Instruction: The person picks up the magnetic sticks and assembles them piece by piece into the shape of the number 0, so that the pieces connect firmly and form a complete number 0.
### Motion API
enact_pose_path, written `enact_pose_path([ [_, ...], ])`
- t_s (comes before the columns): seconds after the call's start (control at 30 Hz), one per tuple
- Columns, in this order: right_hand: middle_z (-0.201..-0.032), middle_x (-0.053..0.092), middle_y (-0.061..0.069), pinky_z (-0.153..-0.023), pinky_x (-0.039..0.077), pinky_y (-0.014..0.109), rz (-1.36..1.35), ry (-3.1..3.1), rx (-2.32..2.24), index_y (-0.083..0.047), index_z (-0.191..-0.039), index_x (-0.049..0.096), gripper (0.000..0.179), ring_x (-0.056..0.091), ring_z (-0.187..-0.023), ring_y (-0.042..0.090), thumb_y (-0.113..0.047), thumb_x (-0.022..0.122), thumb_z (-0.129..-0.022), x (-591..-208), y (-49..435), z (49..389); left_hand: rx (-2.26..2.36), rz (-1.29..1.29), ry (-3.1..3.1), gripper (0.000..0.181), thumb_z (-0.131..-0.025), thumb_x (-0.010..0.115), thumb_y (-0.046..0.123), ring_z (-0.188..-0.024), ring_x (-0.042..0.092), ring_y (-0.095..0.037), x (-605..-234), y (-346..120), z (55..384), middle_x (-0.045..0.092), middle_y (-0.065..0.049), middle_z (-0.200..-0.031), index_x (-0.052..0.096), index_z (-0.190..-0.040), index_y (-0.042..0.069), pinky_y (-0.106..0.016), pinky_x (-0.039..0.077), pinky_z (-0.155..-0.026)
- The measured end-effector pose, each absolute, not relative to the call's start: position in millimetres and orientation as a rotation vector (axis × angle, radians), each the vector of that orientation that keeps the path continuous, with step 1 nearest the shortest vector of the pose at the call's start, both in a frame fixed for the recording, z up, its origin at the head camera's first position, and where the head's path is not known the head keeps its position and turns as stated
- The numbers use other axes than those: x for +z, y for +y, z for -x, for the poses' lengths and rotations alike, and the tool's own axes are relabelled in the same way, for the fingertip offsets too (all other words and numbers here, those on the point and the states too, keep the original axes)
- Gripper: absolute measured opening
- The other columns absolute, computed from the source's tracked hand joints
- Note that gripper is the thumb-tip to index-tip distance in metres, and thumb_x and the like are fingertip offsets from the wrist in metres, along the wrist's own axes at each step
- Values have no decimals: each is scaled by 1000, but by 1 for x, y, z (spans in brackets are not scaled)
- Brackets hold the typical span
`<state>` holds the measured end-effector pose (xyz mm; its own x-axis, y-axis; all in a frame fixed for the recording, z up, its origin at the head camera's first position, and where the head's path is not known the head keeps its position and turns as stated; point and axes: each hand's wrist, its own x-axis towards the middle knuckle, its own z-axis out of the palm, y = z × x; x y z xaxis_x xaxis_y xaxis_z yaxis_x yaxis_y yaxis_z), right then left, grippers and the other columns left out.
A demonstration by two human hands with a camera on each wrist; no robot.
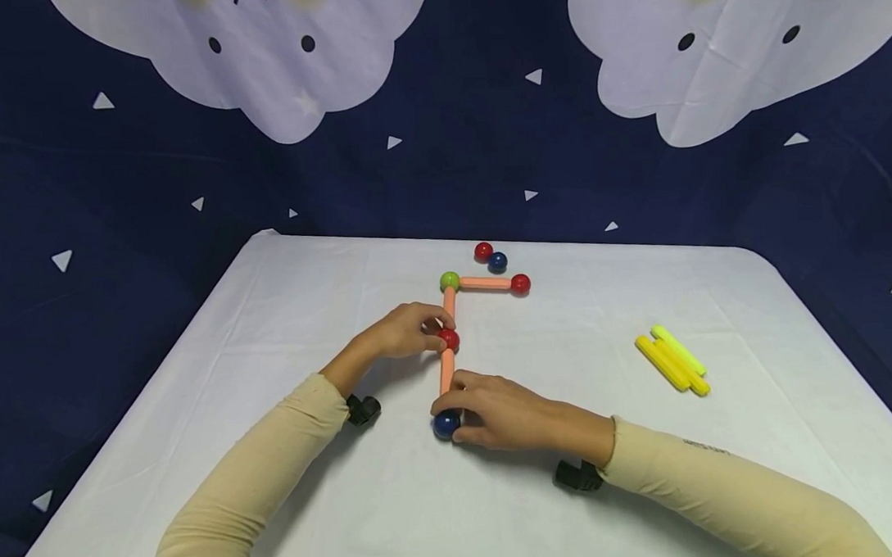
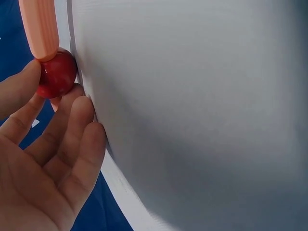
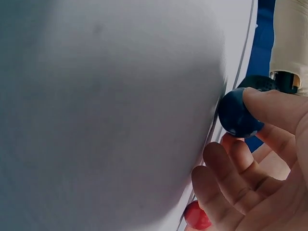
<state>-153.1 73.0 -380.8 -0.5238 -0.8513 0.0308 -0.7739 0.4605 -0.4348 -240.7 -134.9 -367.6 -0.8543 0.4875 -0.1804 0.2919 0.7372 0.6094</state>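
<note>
On the white table, peach-coloured rods and balls form a jointed line. My left hand pinches the red ball in its middle; in the left wrist view thumb and fingers lie around that red ball, with a rod against it. Nearer to me, my right hand grips a blue ball at the end of the near rod. The right wrist view has the thumb on this blue ball. Beyond my left hand, another rod runs to a green ball.
From the green ball a rod extends right to a second red ball. A loose red ball and blue ball lie behind it. Three yellow and yellow-green sticks lie at the right. A dark patterned cloth hangs behind the table.
</note>
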Motion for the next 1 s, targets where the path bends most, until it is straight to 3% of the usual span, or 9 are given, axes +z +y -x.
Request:
enact_pose_path([
  [0.57, -116, 61, 0, -86, 51, 26, 1410, 2528, -561, -20, -127, 64, 40, 59, -95, 9, -22, 74, -89, -379, 79, 156, 834, -598, 2627, 24, -92, 69, 15, -108, 63, -23, -366, -130, 241, 71, -9, -114, 67, -116, 14, -37, 49, -91],
  [1.0, -110, 62, -1, -80, 50, 23, 1414, 2557, -567, -21, -127, 64, 40, 59, -90, 9, -21, 74, -89, -376, 86, 158, 839, -574, 2621, 24, -92, 70, 16, -110, 63, -23, -365, -127, 243, 71, -9, -114, 67, -115, 14, -37, 48, -92],
])
